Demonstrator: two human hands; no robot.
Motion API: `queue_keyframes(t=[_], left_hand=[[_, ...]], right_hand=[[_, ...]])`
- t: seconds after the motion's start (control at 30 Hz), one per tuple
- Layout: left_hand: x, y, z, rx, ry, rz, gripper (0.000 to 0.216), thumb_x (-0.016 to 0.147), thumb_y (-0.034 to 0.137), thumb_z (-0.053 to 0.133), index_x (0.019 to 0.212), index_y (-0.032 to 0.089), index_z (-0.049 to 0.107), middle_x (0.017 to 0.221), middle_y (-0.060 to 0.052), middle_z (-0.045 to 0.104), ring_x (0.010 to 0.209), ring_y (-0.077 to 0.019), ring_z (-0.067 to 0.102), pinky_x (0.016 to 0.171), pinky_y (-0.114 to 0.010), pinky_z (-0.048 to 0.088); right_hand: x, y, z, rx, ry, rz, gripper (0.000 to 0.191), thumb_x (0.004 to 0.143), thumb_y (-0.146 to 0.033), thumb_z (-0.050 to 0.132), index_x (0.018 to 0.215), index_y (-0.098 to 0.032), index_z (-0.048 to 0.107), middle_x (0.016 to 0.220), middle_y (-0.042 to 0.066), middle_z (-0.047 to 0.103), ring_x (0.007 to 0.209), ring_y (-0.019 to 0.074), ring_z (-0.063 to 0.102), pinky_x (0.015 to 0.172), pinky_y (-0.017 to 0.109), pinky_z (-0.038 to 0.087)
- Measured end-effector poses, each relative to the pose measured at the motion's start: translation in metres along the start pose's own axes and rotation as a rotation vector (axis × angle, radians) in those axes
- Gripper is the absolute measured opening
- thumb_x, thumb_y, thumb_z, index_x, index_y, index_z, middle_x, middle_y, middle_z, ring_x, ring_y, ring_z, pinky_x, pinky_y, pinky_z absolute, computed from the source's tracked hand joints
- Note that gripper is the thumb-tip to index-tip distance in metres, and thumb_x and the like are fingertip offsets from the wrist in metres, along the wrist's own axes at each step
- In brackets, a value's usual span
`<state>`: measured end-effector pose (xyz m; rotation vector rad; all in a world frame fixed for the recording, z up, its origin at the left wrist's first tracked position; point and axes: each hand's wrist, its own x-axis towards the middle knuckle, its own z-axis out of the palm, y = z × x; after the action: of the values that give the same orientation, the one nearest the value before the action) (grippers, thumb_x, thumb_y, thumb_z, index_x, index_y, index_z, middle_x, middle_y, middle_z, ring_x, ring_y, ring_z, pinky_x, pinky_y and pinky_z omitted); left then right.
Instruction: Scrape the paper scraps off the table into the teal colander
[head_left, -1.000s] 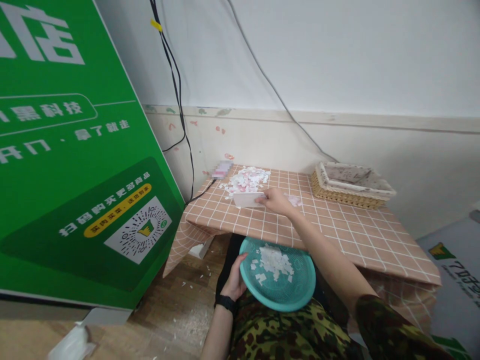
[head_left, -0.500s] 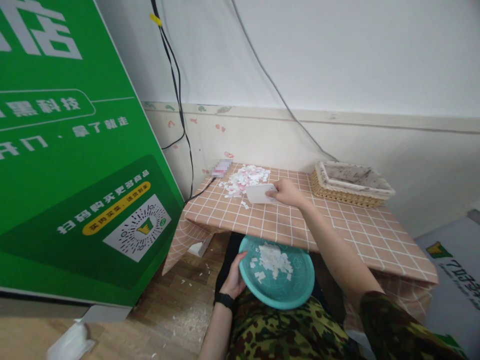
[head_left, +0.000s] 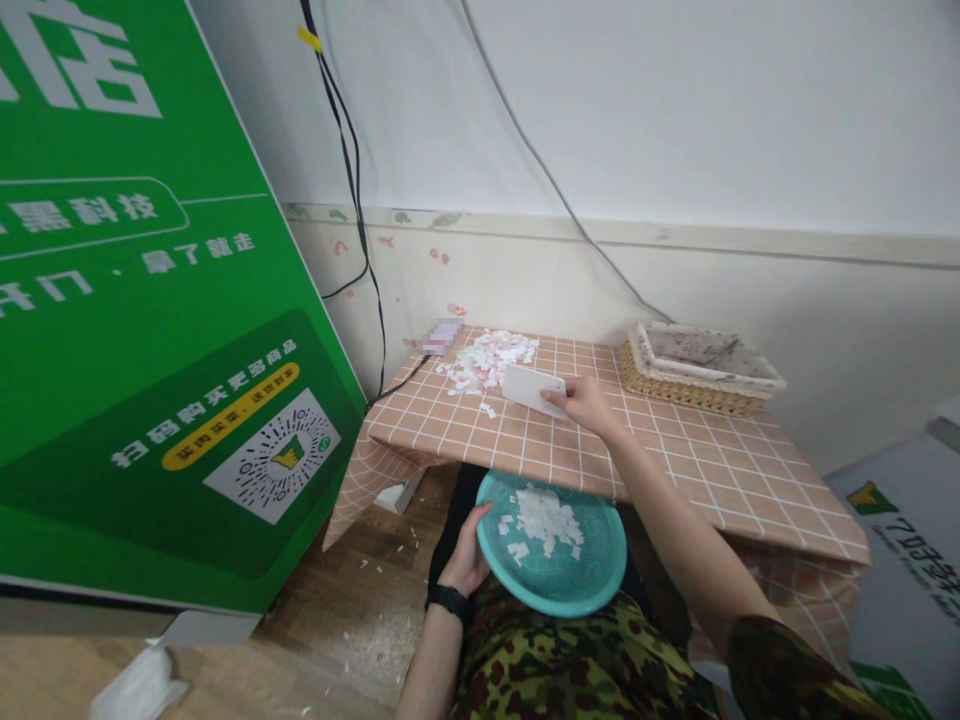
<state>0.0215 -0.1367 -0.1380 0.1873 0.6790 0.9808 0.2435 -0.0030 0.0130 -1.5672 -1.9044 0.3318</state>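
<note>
My right hand (head_left: pixel 589 402) pinches the right end of a flat white scraper (head_left: pixel 525 388) above the checked tablecloth (head_left: pixel 570 450). Just beyond the scraper lies a heap of white and pinkish paper scraps (head_left: pixel 495 352), with a few stray bits at its near side. At my lap, my left hand (head_left: pixel 471 555) grips the left rim of a teal plastic basket (head_left: pixel 559 590), tilted slightly below the table's front edge. White paper pieces (head_left: pixel 547 518) are spread over its mesh bottom. The left fingers are partly hidden beneath the rim.
A lined wicker basket (head_left: pixel 697 370) stands at the table's back right. A pixelated flat object (head_left: pixel 442 337) with a black cord is by the wall. The green sign panel (head_left: pixel 150 300) rises on the left. Scraps and a white bag (head_left: pixel 139 685) lie on the floor.
My right hand and the scraper have moved slightly right and toward me, away from the heap. The left hand and the teal basket have stayed nearly in place.
</note>
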Motion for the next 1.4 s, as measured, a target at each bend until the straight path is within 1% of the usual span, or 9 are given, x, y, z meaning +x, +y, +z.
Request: queue_keyframes(t=[0.17, 0.23, 0.47, 0.53, 0.67, 0.83, 1.03, 1.3, 1.4], left_hand=[[0.000, -0.001, 0.000, -0.010, 0.001, 0.010, 0.029, 0.074, 0.031, 0.061, 0.093, 0.010, 0.066, 0.082, -0.011, 0.073, 0.077, -0.0245, 0.067, 0.085, -0.038, 0.045], [-0.001, -0.001, -0.001, -0.005, 0.005, 0.032, 0.027, 0.074, 0.030, 0.061, 0.092, 0.010, 0.066, 0.083, -0.010, 0.073, 0.077, -0.0241, 0.067, 0.084, -0.038, 0.046], [-0.007, 0.019, 0.000, 0.052, 0.102, 0.104, 0.022, 0.072, 0.030, 0.063, 0.083, 0.011, 0.067, 0.075, -0.008, 0.073, 0.067, -0.0209, 0.066, 0.073, -0.033, 0.049], [-0.011, 0.030, 0.000, 0.058, 0.150, 0.128, 0.020, 0.071, 0.029, 0.063, 0.080, 0.012, 0.067, 0.071, -0.007, 0.073, 0.065, -0.0212, 0.066, 0.072, -0.033, 0.049], [-0.018, 0.049, -0.008, 0.058, 0.203, 0.173, 0.021, 0.070, 0.028, 0.064, 0.082, 0.012, 0.067, 0.071, -0.007, 0.073, 0.063, -0.0211, 0.066, 0.069, -0.034, 0.050], [-0.023, 0.063, -0.014, 0.070, 0.215, 0.207, 0.024, 0.069, 0.029, 0.065, 0.086, 0.012, 0.067, 0.072, -0.007, 0.073, 0.067, -0.0223, 0.067, 0.070, -0.035, 0.052], [-0.031, 0.068, -0.006, 0.073, 0.245, 0.177, 0.021, 0.071, 0.027, 0.062, 0.083, 0.010, 0.067, 0.070, -0.009, 0.072, 0.062, -0.0214, 0.067, 0.065, -0.034, 0.052], [-0.035, 0.075, -0.007, 0.071, 0.213, 0.176, 0.017, 0.072, 0.026, 0.061, 0.078, 0.012, 0.068, 0.069, -0.007, 0.072, 0.061, -0.0209, 0.066, 0.064, -0.033, 0.052], [-0.035, 0.077, -0.009, 0.080, 0.214, 0.194, 0.016, 0.072, 0.025, 0.062, 0.080, 0.012, 0.068, 0.069, -0.006, 0.073, 0.061, -0.0204, 0.067, 0.064, -0.033, 0.052]], right_hand=[[-0.016, -0.012, 0.034, 0.111, 0.035, 0.004, 0.045, 0.080, -0.050, 0.046, 0.051, -0.016, 0.049, 0.048, -0.002, 0.040, 0.045, 0.0085, 0.032, 0.044, 0.024, 0.018], [-0.020, -0.019, 0.040, 0.112, 0.033, -0.013, 0.043, 0.081, -0.048, 0.046, 0.052, -0.016, 0.048, 0.048, -0.002, 0.040, 0.045, 0.0087, 0.033, 0.045, 0.024, 0.020], [-0.024, -0.015, 0.014, 0.111, -0.150, -0.109, 0.038, 0.080, -0.045, 0.049, 0.057, -0.015, 0.055, 0.049, -0.003, 0.043, 0.046, 0.0084, 0.035, 0.046, 0.023, 0.024], [-0.025, -0.010, 0.010, 0.120, -0.141, -0.100, 0.039, 0.079, -0.047, 0.051, 0.058, -0.015, 0.057, 0.048, -0.004, 0.041, 0.045, 0.0083, 0.033, 0.046, 0.023, 0.023], [-0.030, -0.010, 0.014, 0.158, -0.082, -0.078, 0.043, 0.080, -0.049, 0.050, 0.056, -0.014, 0.057, 0.048, -0.004, 0.036, 0.047, 0.0081, 0.029, 0.046, 0.024, 0.021], [-0.043, -0.018, 0.016, 0.255, -0.226, -0.097, 0.041, 0.081, -0.047, 0.049, 0.056, -0.015, 0.054, 0.051, -0.004, 0.036, 0.048, 0.0078, 0.031, 0.046, 0.023, 0.023], [-0.046, -0.014, 0.014, 0.243, -0.087, -0.033, 0.042, 0.081, -0.048, 0.049, 0.054, -0.016, 0.048, 0.050, -0.004, 0.033, 0.047, 0.0074, 0.028, 0.046, 0.023, 0.021], [-0.049, -0.012, 0.018, 0.222, -0.150, -0.040, 0.041, 0.081, -0.047, 0.049, 0.054, -0.016, 0.050, 0.049, -0.004, 0.035, 0.047, 0.0081, 0.031, 0.046, 0.023, 0.022], [-0.047, -0.012, 0.015, 0.247, -0.118, -0.025, 0.040, 0.081, -0.047, 0.050, 0.057, -0.016, 0.052, 0.051, -0.004, 0.039, 0.048, 0.0085, 0.033, 0.047, 0.023, 0.024]])
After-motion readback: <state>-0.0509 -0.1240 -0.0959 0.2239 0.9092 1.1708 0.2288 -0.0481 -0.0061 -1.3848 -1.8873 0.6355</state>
